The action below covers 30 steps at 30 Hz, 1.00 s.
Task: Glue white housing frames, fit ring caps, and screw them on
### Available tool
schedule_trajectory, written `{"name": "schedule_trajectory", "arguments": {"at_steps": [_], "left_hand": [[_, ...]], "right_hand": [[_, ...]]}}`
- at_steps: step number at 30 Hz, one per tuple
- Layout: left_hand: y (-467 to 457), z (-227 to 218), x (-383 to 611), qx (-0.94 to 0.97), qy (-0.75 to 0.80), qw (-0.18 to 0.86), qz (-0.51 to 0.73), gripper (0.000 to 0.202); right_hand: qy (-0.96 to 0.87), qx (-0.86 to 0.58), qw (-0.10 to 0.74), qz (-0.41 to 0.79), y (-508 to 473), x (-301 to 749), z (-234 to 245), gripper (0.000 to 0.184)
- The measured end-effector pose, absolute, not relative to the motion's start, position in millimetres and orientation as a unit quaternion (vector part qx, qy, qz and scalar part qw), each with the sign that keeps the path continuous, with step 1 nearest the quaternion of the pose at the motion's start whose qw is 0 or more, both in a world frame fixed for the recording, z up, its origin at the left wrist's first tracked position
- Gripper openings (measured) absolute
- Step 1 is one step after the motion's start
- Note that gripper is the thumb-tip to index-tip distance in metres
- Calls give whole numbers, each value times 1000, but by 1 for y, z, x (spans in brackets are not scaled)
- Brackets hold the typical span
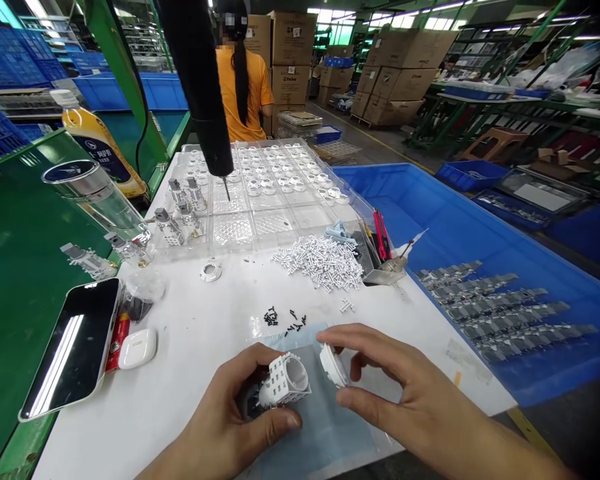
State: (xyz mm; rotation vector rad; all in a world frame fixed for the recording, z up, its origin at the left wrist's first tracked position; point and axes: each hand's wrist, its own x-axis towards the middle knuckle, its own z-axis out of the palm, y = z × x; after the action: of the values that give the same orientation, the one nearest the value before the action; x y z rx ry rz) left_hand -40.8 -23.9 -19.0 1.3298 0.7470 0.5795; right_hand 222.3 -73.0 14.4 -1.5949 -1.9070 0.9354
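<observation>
Cap (334, 365) and housing (281, 384) apart, near table edge (497, 397)

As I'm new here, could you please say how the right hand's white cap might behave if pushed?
The white cap is probably light, since the right hand merely pinches it. It looks stiff and crisply round, so might roll on edge.

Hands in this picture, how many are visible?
2: the left hand holding a white perforated part, the right hand a white round piece. Hands of the person in orange are hidden.
</observation>
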Motion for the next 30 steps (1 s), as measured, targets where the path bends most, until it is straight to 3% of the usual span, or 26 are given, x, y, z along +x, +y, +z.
{"name": "schedule_trajectory", "arguments": {"at_steps": [7, 11, 14, 20, 30], "left_hand": [[-25, -15, -43, 648, 348, 634, 239, 21], [-32, -30, -50, 631, 393, 617, 260, 40], [-32, -32, -52, 575, 407, 663, 253, 58], [-20, -15, -46, 481, 332, 777, 233, 41], [-19, -27, -45, 467, 338, 781, 242, 60]], "right_hand": [[-672, -561, 295, 382, -74, 208, 19, 47], [-672, -558, 301, 383, -72, 206, 17, 48], [-653, -559, 309, 408, -72, 205, 16, 47], [-613, -561, 315, 459, -68, 202, 15, 45], [-579, -531, 369, 497, -49, 189, 20, 42]]}}
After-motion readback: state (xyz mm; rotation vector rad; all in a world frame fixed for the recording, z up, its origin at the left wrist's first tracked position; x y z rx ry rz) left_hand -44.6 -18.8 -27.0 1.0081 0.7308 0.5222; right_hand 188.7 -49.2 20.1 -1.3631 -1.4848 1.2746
